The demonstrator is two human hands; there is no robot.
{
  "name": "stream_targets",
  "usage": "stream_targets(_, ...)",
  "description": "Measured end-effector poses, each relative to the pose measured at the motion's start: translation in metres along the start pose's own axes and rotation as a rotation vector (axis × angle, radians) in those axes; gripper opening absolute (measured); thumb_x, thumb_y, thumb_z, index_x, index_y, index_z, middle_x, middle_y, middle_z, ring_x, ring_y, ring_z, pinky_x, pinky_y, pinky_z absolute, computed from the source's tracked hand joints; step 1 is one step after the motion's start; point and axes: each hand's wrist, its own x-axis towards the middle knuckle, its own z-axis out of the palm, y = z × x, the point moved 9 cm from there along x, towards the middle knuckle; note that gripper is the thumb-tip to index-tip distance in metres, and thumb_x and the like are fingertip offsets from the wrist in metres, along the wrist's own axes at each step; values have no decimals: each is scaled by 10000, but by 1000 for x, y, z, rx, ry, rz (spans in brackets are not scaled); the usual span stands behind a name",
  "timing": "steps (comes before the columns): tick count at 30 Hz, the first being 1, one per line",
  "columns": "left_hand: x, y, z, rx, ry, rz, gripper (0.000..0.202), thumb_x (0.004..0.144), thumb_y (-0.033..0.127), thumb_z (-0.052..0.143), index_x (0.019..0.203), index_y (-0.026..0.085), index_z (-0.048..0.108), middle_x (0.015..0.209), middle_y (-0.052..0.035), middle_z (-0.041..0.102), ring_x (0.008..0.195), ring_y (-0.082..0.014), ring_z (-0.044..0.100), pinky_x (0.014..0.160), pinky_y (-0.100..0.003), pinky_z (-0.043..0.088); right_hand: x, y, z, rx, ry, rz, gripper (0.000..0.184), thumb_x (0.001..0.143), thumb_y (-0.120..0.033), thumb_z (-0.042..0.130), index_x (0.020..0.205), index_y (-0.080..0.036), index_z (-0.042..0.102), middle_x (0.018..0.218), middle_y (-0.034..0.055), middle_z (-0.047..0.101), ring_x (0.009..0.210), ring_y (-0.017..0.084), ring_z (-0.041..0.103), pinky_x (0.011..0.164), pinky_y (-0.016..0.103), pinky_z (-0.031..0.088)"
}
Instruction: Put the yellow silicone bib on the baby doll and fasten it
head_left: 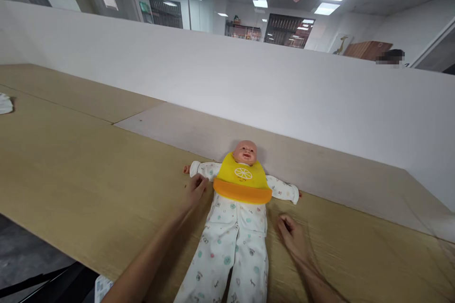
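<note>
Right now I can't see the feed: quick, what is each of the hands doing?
Left hand: open, fingertips on the doll's sleeve, gripping nothing.
Right hand: loosely curled, empty, resting on the table beside the doll.

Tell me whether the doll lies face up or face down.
Face up: the doll lies flat on the table, face and yellow bib showing.

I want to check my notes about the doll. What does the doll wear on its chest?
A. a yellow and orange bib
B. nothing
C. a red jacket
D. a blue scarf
A: the doll lies on its back on the table with a yellow and orange bib under its chin.
</note>
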Motion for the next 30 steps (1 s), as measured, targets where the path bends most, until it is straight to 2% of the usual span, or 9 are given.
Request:
stream_targets(5, 45, 19, 11, 158, 132, 96, 65, 737, 261, 478, 733, 202, 504, 725, -10, 563, 725, -160, 536, 679, -273, 397, 0, 2, -7, 19, 29, -6, 304, 814, -484, 444, 683, -211, 474, 615, -4, 407, 593, 158, 389, 580, 285, 326)
stream_targets(8, 73, 19, 21, 243, 184, 45, 201, 746, 219, 458, 928, 170, 528, 962, -89, 611, 893, -187, 567, 792, -290, 403, -2, 0, -7, -8, 33, -50, 281, 815, -456, 452, 695, -204, 484, 656, 5, 454, 638, 168, 424, 625, 293, 350)
stream_targets(11, 104, 15, 41, 226, 138, -2, 281, 756, 235, 465, 1011, 135, 525, 1073, -151, 604, 948, -207, 573, 800, -292, 410, -1, -1, -5, -35, 20, -83, 262, 819, -437, 448, 716, -201, 500, 697, 15, 498, 679, 180, 456, 657, 299, 372)
stream_targets(16, 142, 4, 79, 172, -3, -96, 230, 698, 229, 538, 882, 109, 602, 914, -144, 666, 897, -241, 600, 679, -273, 420, 0, -1, -4, -78, 32, -93, 290, 816, -454, 433, 696, -199, 498, 669, 13, 495, 656, 183, 470, 626, 294, 386)
stream_targets(19, 149, -1, 97, 97, -104, -103, 167, 692, 245, 534, 732, 109, 622, 721, -83, 662, 720, -205, 610, 563, -250, 407, 0, 2, -5, -82, 39, -90, 288, 812, -451, 440, 688, -201, 509, 660, 5, 498, 647, 180, 482, 623, 291, 398)
stream_targets(22, 149, -5, 109, 8, -183, -86, 227, 727, 308, 493, 685, 120, 612, 596, -38, 614, 571, -167, 571, 490, -244, 390, 8, 6, -13, 8, 67, -41, 285, 795, -469, 469, 710, -204, 533, 655, -3, 492, 632, 165, 476, 592, 276, 396)
stream_targets(25, 149, -6, 115, -50, -228, -56, 255, 738, 345, 465, 668, 135, 593, 541, -13, 569, 504, -146, 532, 466, -244, 380, 36, 0, -20, 95, 46, 28, 317, 783, -499, 483, 732, -188, 516, 573, -26, 410, 534, 120, 403, 500, 236, 329)
stream_targets(27, 150, -5, 116, -60, -242, -32, 239, 721, 348, 473, 653, 144, 578, 523, 1, 543, 491, -141, 512, 465, -244, 371, 70, -12, -21, 93, 32, 23, 320, 790, -495, 471, 789, -178, 515, 546, -40, 396, 504, 104, 383, 481, 222, 308)
stream_targets(30, 152, -5, 116, -41, -236, 10, 228, 703, 356, 484, 666, 150, 574, 565, 1, 555, 548, -153, 519, 493, -244, 369, 141, -35, -12, -61, -9, -72, 325, 790, -432, 429, 942, -158, 517, 626, -11, 539, 557, 124, 497, 534, 229, 392)
